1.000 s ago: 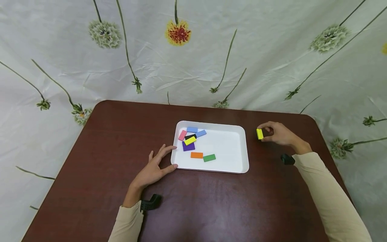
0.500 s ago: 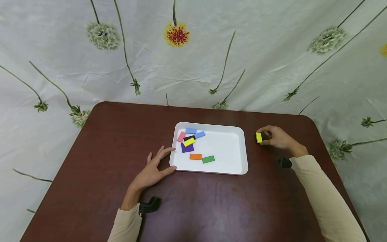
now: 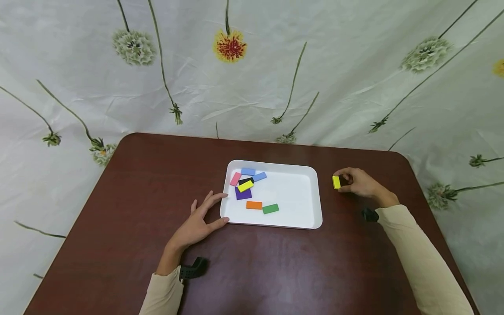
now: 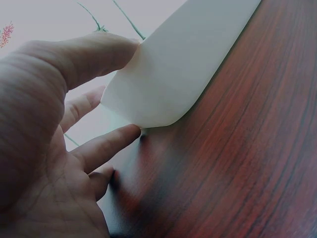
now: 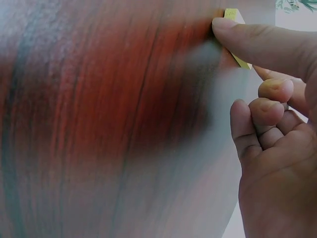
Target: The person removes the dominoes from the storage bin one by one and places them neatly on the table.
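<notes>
A shallow white tray [image 3: 299, 197] lies on the table, with several small coloured blocks toward its left side. Among them, a yellow block [image 3: 245, 186] overlaps a black block [image 3: 246, 180] and a purple block [image 3: 243, 194]. My left hand [image 3: 197, 225] touches the tray's left edge, fingers and thumb spread; its wrist view has the thumb at the rim. To the right of the tray, my right hand [image 3: 362, 181] pinches another yellow block [image 3: 336, 182] between thumb and forefinger. That block is partly hidden behind the thumb in the right wrist view, where the other fingers curl in.
Also in the tray are a pink block [image 3: 235, 179], two light blue blocks, an orange block [image 3: 253, 205] and a green block [image 3: 270, 208]. The dark brown table [image 3: 275, 267] ends at a far edge before a pale flowered cloth [image 3: 244, 87].
My right hand has come slightly toward the near side with the yellow block pinched in it. My left hand stays at the tray's edge. The head view has shifted a little.
</notes>
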A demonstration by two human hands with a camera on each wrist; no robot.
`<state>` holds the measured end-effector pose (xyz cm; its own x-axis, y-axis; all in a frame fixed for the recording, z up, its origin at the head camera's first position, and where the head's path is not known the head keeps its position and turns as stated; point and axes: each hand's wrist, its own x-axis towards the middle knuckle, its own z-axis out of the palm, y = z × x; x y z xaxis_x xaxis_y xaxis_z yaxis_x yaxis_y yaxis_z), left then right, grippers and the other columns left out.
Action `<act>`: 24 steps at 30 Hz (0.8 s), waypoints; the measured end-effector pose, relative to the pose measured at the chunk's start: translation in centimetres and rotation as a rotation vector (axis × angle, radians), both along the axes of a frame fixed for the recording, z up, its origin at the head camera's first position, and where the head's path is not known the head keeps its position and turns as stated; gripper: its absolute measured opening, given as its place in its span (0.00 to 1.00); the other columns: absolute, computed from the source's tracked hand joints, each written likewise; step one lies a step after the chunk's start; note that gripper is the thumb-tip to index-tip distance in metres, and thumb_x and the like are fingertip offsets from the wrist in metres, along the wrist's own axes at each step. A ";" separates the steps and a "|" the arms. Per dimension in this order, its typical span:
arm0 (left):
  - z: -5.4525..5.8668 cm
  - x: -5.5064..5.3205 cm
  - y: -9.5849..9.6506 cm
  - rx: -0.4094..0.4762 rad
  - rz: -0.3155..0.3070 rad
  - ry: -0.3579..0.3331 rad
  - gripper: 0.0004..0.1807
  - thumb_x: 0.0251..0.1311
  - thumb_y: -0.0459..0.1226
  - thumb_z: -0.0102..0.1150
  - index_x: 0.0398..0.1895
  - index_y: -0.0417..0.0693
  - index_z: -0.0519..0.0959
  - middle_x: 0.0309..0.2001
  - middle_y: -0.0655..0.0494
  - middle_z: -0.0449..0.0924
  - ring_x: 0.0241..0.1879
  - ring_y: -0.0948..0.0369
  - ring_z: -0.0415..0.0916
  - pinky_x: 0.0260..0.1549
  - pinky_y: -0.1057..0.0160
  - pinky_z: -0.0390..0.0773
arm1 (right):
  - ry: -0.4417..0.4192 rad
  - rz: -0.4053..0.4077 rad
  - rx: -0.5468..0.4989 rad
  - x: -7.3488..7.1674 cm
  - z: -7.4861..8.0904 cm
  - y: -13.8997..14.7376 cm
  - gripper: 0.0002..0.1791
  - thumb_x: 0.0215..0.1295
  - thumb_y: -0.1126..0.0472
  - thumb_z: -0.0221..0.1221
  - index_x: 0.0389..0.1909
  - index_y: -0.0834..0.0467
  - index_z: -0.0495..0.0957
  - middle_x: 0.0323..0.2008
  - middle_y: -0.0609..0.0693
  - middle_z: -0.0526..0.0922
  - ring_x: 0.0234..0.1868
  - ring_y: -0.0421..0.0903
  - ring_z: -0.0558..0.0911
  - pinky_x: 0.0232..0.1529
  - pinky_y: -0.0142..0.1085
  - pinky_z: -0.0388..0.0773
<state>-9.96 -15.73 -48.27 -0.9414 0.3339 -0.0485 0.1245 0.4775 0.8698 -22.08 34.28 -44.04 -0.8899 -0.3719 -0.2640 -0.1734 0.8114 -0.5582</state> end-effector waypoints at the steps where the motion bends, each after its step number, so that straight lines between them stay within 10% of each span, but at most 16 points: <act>1: 0.0 0.0 0.0 -0.002 0.001 0.001 0.35 0.62 0.48 0.68 0.72 0.65 0.65 0.75 0.49 0.61 0.81 0.46 0.37 0.70 0.32 0.23 | 0.002 0.000 -0.001 0.0 0.0 -0.1 0.25 0.60 0.67 0.69 0.57 0.69 0.75 0.30 0.50 0.63 0.31 0.44 0.64 0.35 0.35 0.63; 24: 0.3 0.2 -0.1 0.005 0.003 0.003 0.36 0.62 0.48 0.68 0.72 0.64 0.65 0.75 0.48 0.61 0.81 0.46 0.38 0.70 0.32 0.23 | 0.075 0.015 0.027 0.3 0.8 -0.6 0.26 0.59 0.68 0.70 0.58 0.68 0.76 0.32 0.50 0.62 0.34 0.46 0.65 0.37 0.39 0.63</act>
<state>-9.76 -15.87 -47.98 -0.9426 0.3311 -0.0441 0.1256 0.4736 0.8717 -21.82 33.70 -43.26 -0.9018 -0.3794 -0.2069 -0.2265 0.8226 -0.5215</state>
